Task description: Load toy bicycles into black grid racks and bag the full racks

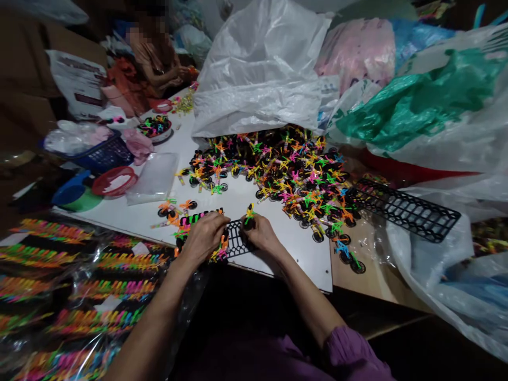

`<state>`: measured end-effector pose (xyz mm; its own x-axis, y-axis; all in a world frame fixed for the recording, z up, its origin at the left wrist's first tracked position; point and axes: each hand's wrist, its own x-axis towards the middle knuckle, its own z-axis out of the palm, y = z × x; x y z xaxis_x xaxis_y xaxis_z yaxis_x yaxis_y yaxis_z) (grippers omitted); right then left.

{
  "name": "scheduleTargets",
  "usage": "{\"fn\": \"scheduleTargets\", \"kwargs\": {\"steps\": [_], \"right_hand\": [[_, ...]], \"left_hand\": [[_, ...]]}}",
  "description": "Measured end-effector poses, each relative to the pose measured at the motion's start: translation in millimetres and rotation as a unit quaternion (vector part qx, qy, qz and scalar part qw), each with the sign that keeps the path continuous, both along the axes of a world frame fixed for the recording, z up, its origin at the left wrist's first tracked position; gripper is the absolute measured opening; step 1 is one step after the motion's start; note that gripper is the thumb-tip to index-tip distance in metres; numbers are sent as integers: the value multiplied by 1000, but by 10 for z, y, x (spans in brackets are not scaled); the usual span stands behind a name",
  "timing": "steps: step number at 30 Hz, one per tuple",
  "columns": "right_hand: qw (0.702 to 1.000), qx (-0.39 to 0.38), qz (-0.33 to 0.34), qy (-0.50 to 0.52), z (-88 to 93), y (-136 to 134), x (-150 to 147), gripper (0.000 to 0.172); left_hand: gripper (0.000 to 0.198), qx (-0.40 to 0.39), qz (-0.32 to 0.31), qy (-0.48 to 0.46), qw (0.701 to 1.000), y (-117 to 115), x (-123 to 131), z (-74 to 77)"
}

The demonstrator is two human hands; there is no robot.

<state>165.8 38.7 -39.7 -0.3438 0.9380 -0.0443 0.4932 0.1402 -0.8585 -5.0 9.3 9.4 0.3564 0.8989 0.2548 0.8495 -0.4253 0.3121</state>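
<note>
Pinching a tiny toy bicycle (249, 216) upright in my right hand (260, 234), I hold it over the black plastic rack (237, 239), my left hand (204, 238) gripping its left end.

Right hand (262, 234) pinching a toy bicycle (249, 216) over a black rack (237, 238)

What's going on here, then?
A person at a white table holds a small yellow toy bicycle in their right hand, just above a black plastic grid rack. Their left hand lies on the rack, beside a row of colourful toy bicycles. A large heap of toy bicycles covers the table beyond, and a co-worker sits at the far end.
</note>
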Motion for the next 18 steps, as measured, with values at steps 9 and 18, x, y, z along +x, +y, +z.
{"fn": "scheduleTargets", "kwargs": {"steps": [9,18], "right_hand": [[991,104,70,-54,-164,111,-307,22],[968,147,134,-150,-157,81,-216,22]], "left_hand": [[23,-18,68,-60,996,26,-17,-6],[29,13,16,-70,997,26,13,-71]]}}
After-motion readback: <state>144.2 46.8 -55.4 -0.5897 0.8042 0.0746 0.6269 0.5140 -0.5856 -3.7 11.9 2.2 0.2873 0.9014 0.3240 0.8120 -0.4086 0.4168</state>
